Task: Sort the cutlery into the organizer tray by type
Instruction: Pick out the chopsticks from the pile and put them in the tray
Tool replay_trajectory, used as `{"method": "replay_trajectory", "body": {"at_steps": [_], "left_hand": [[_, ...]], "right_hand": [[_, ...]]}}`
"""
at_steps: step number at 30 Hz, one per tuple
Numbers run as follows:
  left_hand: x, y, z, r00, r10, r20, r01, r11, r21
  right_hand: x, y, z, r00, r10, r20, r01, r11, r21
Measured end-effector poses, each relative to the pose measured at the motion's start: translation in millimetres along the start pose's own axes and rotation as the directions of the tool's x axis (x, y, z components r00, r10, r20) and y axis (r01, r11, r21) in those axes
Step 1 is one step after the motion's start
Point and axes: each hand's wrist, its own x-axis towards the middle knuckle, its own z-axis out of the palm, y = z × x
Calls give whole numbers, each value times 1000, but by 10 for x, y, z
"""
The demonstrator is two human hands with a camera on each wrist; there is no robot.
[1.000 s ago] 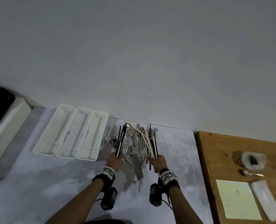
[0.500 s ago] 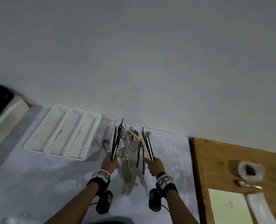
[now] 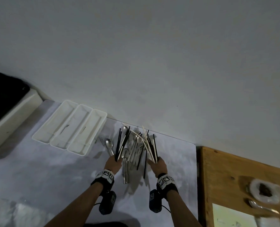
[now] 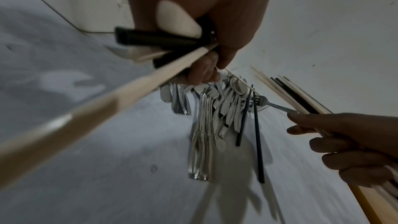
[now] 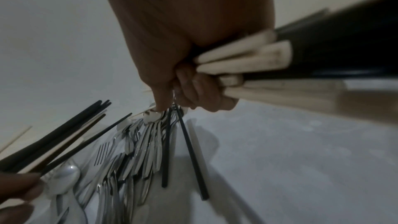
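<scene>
A heap of steel spoons and forks (image 3: 132, 149) lies on the grey table near the wall, with two loose black chopsticks (image 3: 145, 163) on its right side. My left hand (image 3: 114, 161) grips a bundle of black and pale chopsticks (image 3: 122, 143) just left of the heap. On the heap's right, my right hand (image 3: 158, 164) grips another bundle of pale and black chopsticks (image 3: 150, 145). The white organizer tray (image 3: 52, 122) with three long compartments stands to the left. In the wrist views the left hand (image 4: 206, 47) and right hand (image 5: 183, 77) curl round their bundles.
A wooden table (image 3: 231, 167) adjoins on the right, carrying a spoon (image 3: 260, 207), a wrapped item (image 3: 265, 190) and a yellow paper (image 3: 231, 217). A white ledge (image 3: 9, 118) with a black object (image 3: 3, 94) runs along the left. The wall stands right behind the heap.
Both hands stay at the sides of the heap, gripping the same chopstick bundles. The head camera has shifted, so the scene moves in frame.
</scene>
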Motion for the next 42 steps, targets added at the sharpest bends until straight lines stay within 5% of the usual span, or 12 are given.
{"method": "replay_trajectory", "body": {"at_steps": [6, 12, 23, 31, 42], "left_hand": [[-71, 11, 156, 997, -78, 21, 73, 982, 174], [-77, 34, 288, 992, -123, 20, 123, 992, 20], [128, 148, 327, 995, -97, -8, 97, 993, 73], [190, 134, 324, 999, -53, -8, 54, 982, 179], [171, 35, 310, 998, -58, 6, 58, 998, 14]], "right_hand": [[52, 84, 22, 997, 19, 77, -9, 992, -124], [142, 207, 7, 981, 153, 120, -155, 988, 9], [144, 214, -72, 998, -41, 47, 47, 990, -134], [345, 304, -20, 993, -65, -94, 56, 993, -100], [45, 138, -178, 989, -78, -125, 54, 980, -191]]}}
